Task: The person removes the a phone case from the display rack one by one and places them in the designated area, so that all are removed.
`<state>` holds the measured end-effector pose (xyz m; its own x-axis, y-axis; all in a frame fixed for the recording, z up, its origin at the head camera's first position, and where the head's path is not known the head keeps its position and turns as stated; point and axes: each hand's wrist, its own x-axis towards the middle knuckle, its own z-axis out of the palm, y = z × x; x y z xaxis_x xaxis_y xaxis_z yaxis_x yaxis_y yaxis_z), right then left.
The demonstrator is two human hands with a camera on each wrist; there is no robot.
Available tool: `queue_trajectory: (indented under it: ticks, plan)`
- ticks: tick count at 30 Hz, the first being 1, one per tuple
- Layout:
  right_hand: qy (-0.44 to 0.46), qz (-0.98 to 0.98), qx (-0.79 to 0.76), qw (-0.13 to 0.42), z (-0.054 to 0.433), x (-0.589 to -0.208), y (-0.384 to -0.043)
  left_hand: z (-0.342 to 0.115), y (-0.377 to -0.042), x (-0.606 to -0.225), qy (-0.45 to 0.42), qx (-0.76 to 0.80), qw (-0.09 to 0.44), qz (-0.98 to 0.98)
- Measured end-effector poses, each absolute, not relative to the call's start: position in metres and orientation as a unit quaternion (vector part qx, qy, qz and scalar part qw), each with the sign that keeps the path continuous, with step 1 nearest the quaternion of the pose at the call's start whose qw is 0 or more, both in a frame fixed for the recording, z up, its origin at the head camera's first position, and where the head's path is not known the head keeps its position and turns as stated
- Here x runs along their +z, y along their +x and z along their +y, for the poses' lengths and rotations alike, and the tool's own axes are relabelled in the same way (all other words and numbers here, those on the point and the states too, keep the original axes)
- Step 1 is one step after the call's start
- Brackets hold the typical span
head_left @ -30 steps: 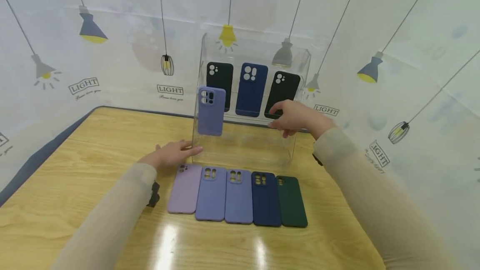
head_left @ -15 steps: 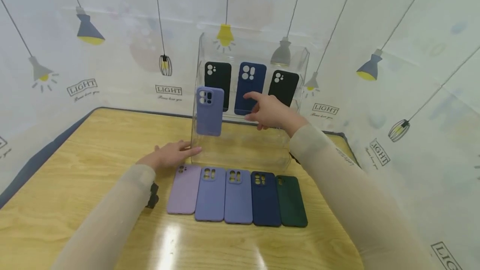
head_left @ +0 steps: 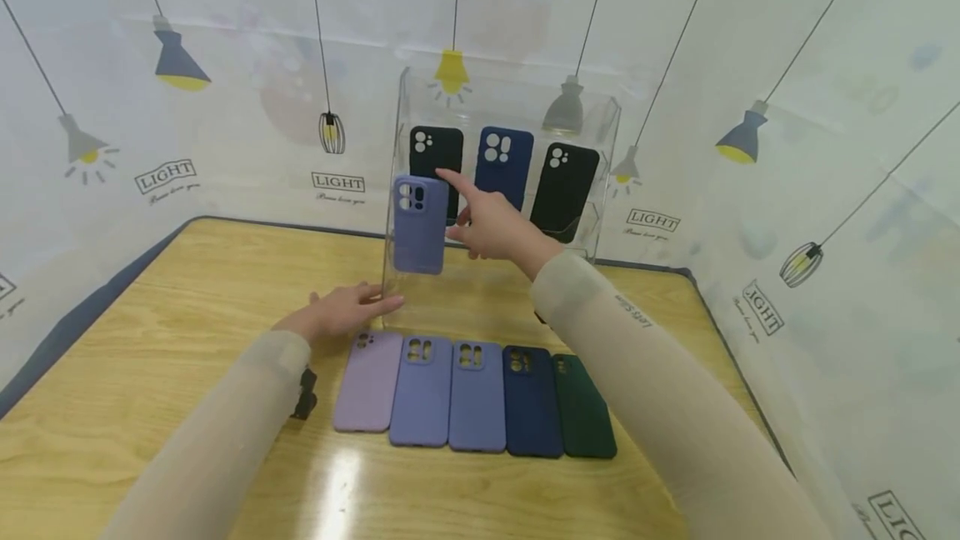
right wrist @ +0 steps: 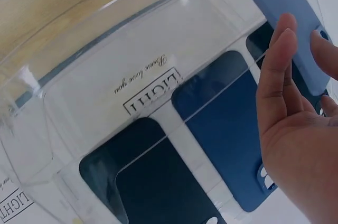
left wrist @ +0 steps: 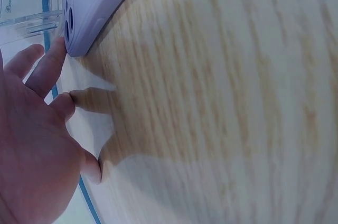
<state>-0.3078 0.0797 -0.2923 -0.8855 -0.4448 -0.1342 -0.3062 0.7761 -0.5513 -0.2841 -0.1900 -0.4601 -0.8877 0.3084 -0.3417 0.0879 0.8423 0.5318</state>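
A clear acrylic display stand (head_left: 480, 307) stands at the back of the table. In its upper tier lean a dark phone case (head_left: 437, 152), a blue phone case (head_left: 506, 173) and a black phone case (head_left: 565, 190). A lavender phone case (head_left: 418, 232) stands in the lower tier at the left. My right hand (head_left: 491, 223) reaches to that lavender case's right edge, index finger extended by its top corner; in the right wrist view the fingers spread beside it, not curled round it. My left hand (head_left: 341, 309) rests at the stand's lower left side, fingers extended.
Several phone cases lie in a row before the stand: a pinkish-lilac case (head_left: 367, 386), two lavender ones, a navy case (head_left: 534, 407) and a dark green case (head_left: 581, 415) partly under my right forearm. A lamp-printed wall covering (head_left: 255, 140) borders the wooden table (head_left: 187, 307).
My right hand has moved left across the stand, from the black case past the blue one to the lavender case. My left hand has stayed at the stand's side.
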Motion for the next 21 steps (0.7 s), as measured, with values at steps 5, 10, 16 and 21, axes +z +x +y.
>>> queue_trajectory:
  ticks: [5,10,16,21]
  plan:
    - [-0.195,0.937,-0.270,0.107,0.070,-0.299,-0.305,-0.191,-0.283,-0.459,0.107,0.258,0.211,0.937]
    - [-0.184,0.946,-0.267,0.014,0.064,-0.317,-0.300,-0.191,-0.284,-0.461,0.109,0.258,0.204,0.938]
    - [-0.147,0.953,-0.260,-0.053,0.062,-0.342,-0.296,-0.189,-0.284,-0.460,0.115,0.258,0.205,0.937]
    - [-0.136,0.945,-0.287,-0.075,0.067,-0.352,-0.297,-0.190,-0.283,-0.459,0.111,0.256,0.207,0.938]
